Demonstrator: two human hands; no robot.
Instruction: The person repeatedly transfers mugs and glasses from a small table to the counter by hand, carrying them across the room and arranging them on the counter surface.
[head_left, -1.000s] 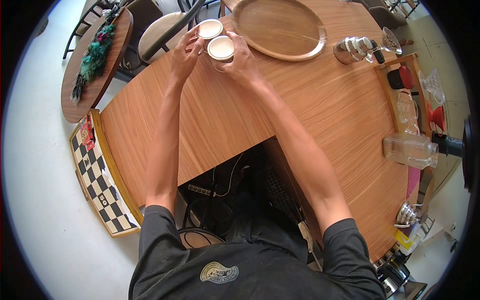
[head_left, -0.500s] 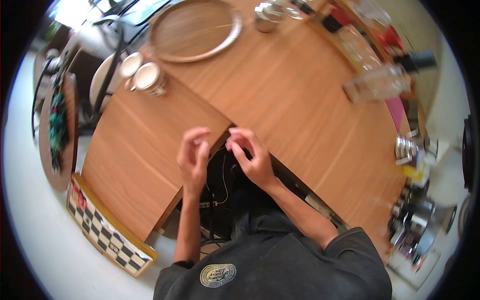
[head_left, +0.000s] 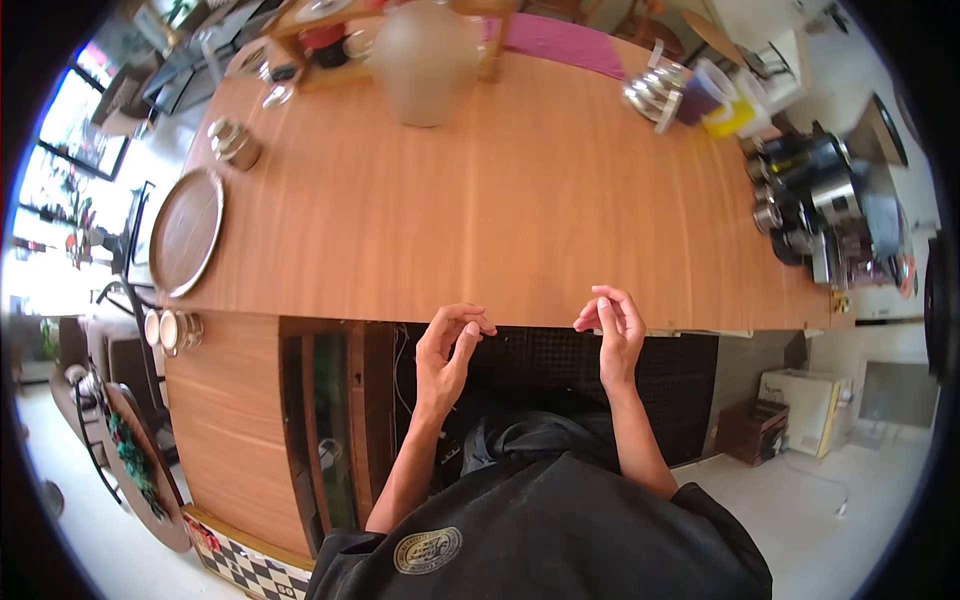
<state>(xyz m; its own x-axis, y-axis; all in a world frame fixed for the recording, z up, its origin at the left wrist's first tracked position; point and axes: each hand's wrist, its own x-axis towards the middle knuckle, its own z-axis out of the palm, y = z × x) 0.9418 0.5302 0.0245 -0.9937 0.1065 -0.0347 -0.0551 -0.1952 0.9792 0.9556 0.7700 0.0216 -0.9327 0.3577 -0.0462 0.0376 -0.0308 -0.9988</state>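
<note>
My left hand (head_left: 446, 358) hangs just off the near edge of the wooden table (head_left: 420, 230), fingers loosely curled and apart, with nothing in it. To its right, my right hand (head_left: 617, 338) is raised at the same edge, also with bent, parted fingers and nothing held. Two white-topped cups (head_left: 171, 331) stand side by side at the far left, well away from both hands. Above them lies a round wooden tray (head_left: 187, 232).
A metal canister (head_left: 234, 144) stands beyond the tray. At the back are a blurred glass vessel (head_left: 425, 65), a wooden rack (head_left: 490, 50), a pink cloth (head_left: 560, 42) and a metal kettle (head_left: 656, 94). Coffee equipment (head_left: 830, 210) is at the right; a chessboard (head_left: 245, 560) is lower left.
Both hands have let go of the two cups and come back to the near table edge, moving apart. The view has swung right, so the cups and tray now appear at the far left.
</note>
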